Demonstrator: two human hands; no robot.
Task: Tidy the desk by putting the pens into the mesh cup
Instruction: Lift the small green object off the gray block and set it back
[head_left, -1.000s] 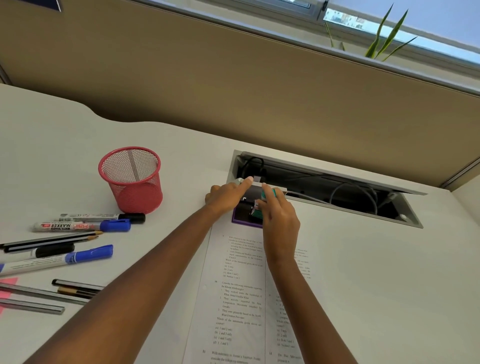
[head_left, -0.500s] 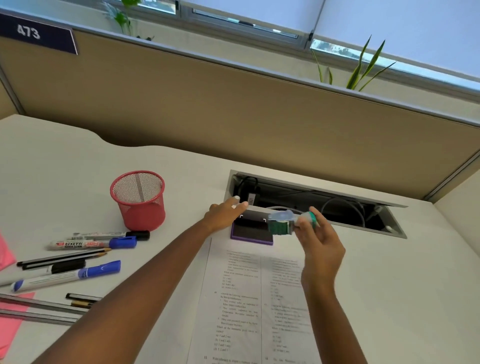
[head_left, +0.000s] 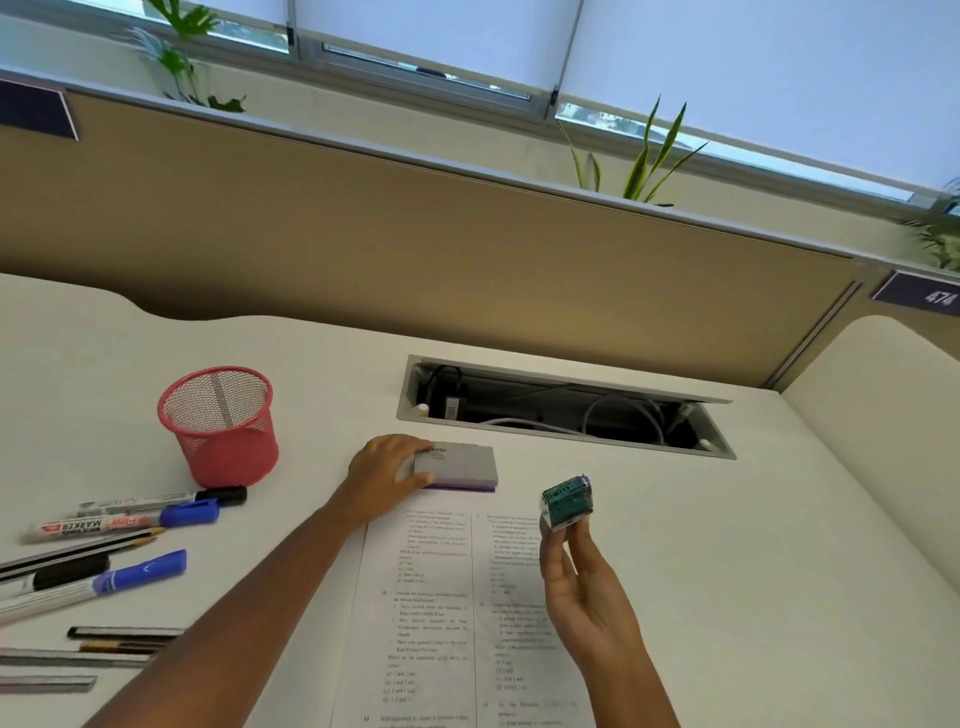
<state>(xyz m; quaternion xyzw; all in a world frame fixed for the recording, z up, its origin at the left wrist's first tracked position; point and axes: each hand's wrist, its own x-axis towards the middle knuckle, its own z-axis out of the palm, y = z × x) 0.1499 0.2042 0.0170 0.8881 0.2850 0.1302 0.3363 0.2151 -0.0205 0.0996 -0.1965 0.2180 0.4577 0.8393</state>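
A red mesh cup (head_left: 221, 423) stands upright on the white desk (head_left: 727, 571), left of centre. In front of it and to its left lie several pens and markers: a black-capped marker (head_left: 171, 500), a blue-capped marker (head_left: 130, 522), another blue-capped marker (head_left: 98, 584), pencils (head_left: 78, 552) and grey pens (head_left: 122, 632). My left hand (head_left: 387, 480) rests on the left end of a grey and purple ink pad case (head_left: 457, 466), its lid down. My right hand (head_left: 576, 582) holds a small green stamp (head_left: 566, 502) up above the paper.
A printed paper sheet (head_left: 447, 623) lies under my arms. Behind the case, an open cable tray (head_left: 566, 410) with cords is sunk into the desk. A tan partition (head_left: 415, 234) bounds the far side, with plants on the sill above.
My right hand pulled the green stamp away from the case, to the right and toward me. The case lid came down under my left hand. The view tilted up.
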